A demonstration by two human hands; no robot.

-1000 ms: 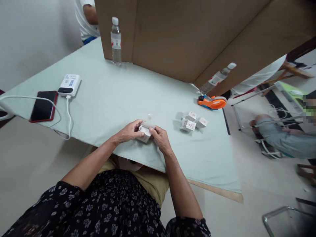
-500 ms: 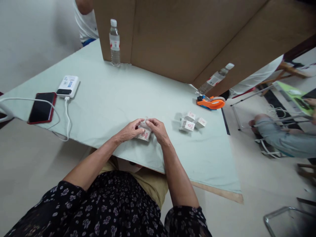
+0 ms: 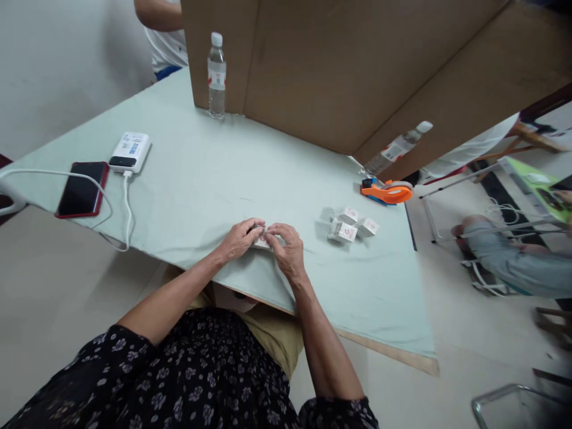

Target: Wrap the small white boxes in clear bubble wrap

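Near the table's front edge, a small white box with red print (image 3: 261,241) lies between my two hands. My left hand (image 3: 240,239) is closed on its left side, thumb along the top. Fingers of my right hand (image 3: 287,249) curl over its right side, thumb and fingertips pressed at its upper face. Much of the box is hidden by my fingers. To the right, several similar small white boxes (image 3: 346,231) stand in a cluster, with clear plastic film about some of them.
An orange tape dispenser (image 3: 386,192) lies at the table's right edge. Water bottles (image 3: 217,80) stand against a tall cardboard panel (image 3: 308,77). At left are a phone (image 3: 83,189) and a white power bank (image 3: 130,152) with a cable. Other people sit beyond the table.
My right hand has turned, its fingers now curled over the box's right side. A translucent flap visible between my fingertips before is now covered. The view has shifted slightly.
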